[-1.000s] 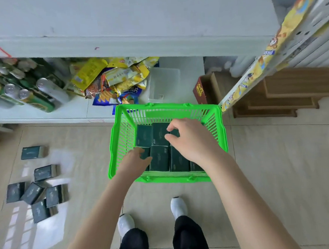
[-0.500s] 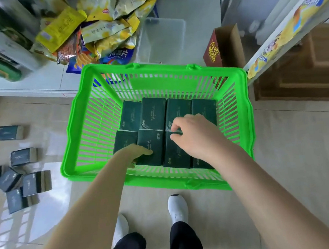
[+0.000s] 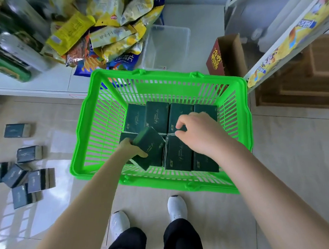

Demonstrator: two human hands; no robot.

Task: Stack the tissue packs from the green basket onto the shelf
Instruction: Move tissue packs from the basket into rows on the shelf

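Glossy beige tile floor runs up to a low white shelf at the top left, which holds a heap of yellow and blue snack bags beside green and silver cans lying on their sides. The bags carry Chinese lettering and one has a small red oval logo, none of it sharp enough to read. A clear plastic tub sits on the shelf next to the bags, and a red-brown carton printed with large gold Chinese characters stands just behind the green basket on the floor. Dark green tissue packs lie flat in two rows on the basket's bottom, each marked with thin gold script and gold characters too small to make out. The left hand grips one tilted pack, thumb across its face, one end raised above the others. The right hand hovers over the middle packs with fingers curled at their seam; whether it holds one cannot be told. Loose packs are scattered on the tiles well to the left. A yellow cartoon-printed edge strip slants across the right, and two white shoes stand below the basket.
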